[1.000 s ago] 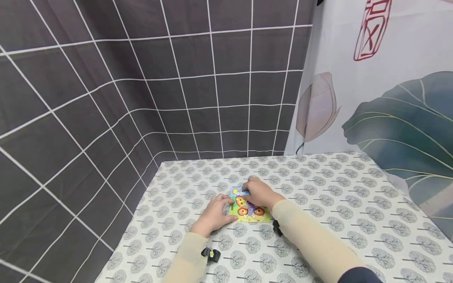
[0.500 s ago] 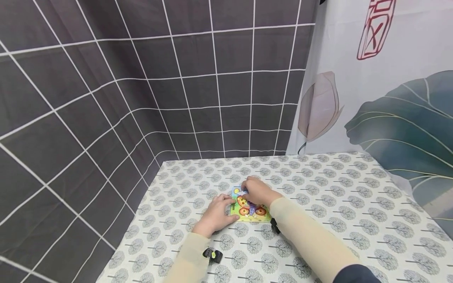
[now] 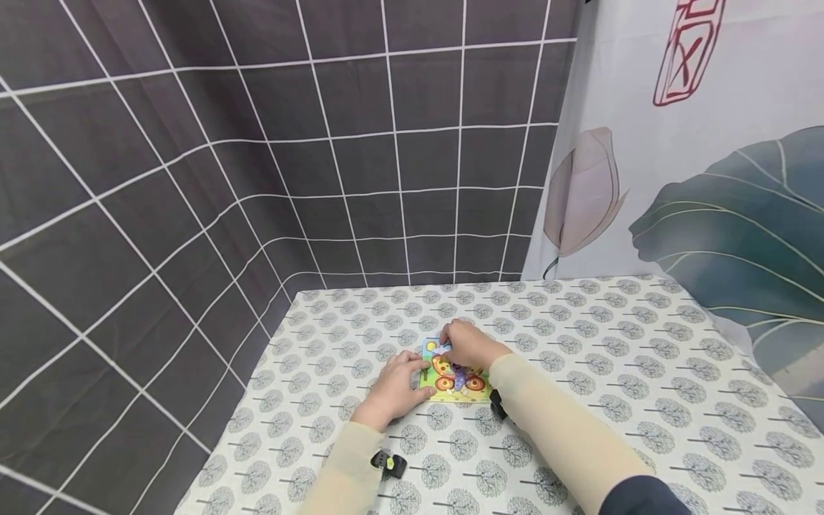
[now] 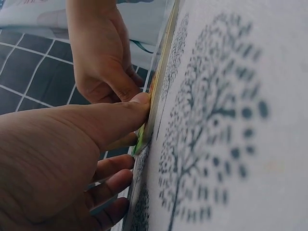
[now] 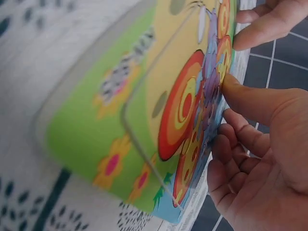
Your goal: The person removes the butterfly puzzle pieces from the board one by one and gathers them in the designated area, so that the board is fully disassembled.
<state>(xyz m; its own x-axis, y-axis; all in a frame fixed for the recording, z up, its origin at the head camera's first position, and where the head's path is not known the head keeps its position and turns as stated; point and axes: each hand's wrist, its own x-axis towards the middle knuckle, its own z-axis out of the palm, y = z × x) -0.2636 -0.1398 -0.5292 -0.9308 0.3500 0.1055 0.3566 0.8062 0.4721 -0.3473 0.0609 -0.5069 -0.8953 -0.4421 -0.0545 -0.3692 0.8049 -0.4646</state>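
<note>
A flat butterfly puzzle (image 3: pixel 458 385) with a green, yellow and blue background lies on the patterned cloth. My left hand (image 3: pixel 394 386) is at its left side, thumb on the lower left corner and index finger by the left edge; the other fingers are spread fairly straight in the left wrist view. Over the upper part bends my right hand (image 3: pixel 468 345). In the right wrist view, its thumb (image 5: pixel 236 94) touches the picture near the butterfly's wing, while the other fingers curl at the far edge. Part of the butterfly's upper right is hidden under that hand.
The tabletop cloth (image 3: pixel 347 357) is white with grey trees. A dark gridded curtain (image 3: pixel 360 164) hangs behind and to the left, and a white curtain with a large leaf (image 3: pixel 740 214) hangs on the right. Both wrists wear black straps (image 3: pixel 389 463).
The head view has shifted slightly. Both hands keep nearly the same place on the puzzle, and the right forearm has moved a little leftward.
</note>
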